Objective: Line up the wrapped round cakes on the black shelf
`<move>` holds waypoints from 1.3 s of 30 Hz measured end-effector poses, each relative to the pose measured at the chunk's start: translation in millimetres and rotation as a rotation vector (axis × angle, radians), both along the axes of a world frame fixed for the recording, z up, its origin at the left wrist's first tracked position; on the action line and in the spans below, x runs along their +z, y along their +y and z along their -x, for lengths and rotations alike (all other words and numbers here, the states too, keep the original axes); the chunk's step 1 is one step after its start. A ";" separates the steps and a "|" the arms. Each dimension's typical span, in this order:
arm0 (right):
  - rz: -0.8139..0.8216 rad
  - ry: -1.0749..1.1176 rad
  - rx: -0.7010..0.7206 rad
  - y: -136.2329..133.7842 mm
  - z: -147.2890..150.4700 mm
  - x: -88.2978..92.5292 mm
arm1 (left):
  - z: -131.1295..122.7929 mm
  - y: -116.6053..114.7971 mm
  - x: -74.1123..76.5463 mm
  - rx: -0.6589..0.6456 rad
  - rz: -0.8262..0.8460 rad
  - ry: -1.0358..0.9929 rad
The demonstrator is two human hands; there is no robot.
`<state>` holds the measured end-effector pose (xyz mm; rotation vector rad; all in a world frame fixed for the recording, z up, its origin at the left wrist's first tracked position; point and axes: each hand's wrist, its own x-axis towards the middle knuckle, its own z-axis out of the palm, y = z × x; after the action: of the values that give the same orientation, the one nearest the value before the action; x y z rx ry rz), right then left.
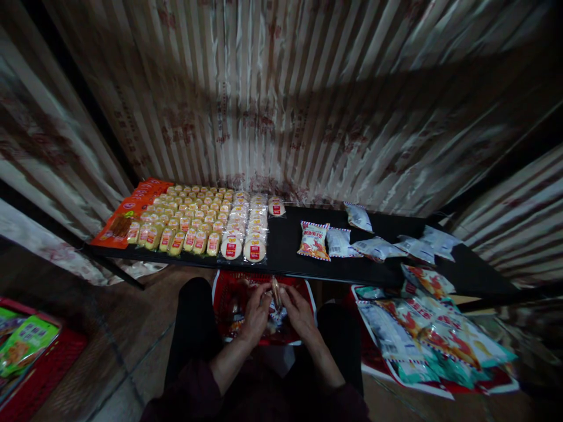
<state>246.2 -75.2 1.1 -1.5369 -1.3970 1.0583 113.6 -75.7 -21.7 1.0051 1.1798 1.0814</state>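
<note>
Between my knees stands a red basket with a white rim (pixel 313 299), holding small wrapped items that are too dark to make out. Above it, my left hand (pixel 256 313) and my right hand (pixel 299 313) pinch a small clear-wrapped snack packet (pixel 276 291) from both sides; it is seen edge-on, so its exact kind is unclear. On the black table (pixel 281 252) just beyond lie two columns of round wrapped rice crackers (pixel 255 250), plus one apart (pixel 277 207). Left of them are rows of small yellow wrapped cakes (pixel 189 217).
An orange snack bag (pixel 129 214) lies at the table's left end. Several small snack bags (pixel 314 240) are scattered on its right half. A basket heaped with larger bags (pixel 440 328) stands at right. A red crate (pixel 65 346) with green packets is at left. Striped sheeting (pixel 272 105) hangs behind.
</note>
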 end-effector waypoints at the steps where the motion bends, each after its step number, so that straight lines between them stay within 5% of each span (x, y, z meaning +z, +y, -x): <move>1: 0.018 0.027 0.016 -0.4 -0.2 1.9 | 0.0 0.3 -2.0 0.012 -0.022 0.020; 9: 0.068 0.056 0.023 1.1 -8.2 -5.1 | 0.3 0.2 -3.6 0.020 -0.161 0.166; 18: 0.058 0.236 -0.140 3.1 -11.4 -2.2 | 0.0 0.0 3.7 -0.003 -0.254 0.362; 28: 0.054 0.427 -0.172 3.0 -15.2 -28.0 | 0.2 -2.4 1.3 0.048 -0.276 0.264; 39: 0.111 0.498 -0.281 9.8 -12.8 -13.7 | -3.9 8.9 -3.3 0.081 -0.265 0.237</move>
<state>259.0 -65.4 -12.7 -1.3699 -0.7712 1.2470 117.5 -66.8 -25.0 1.3285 1.2981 1.2300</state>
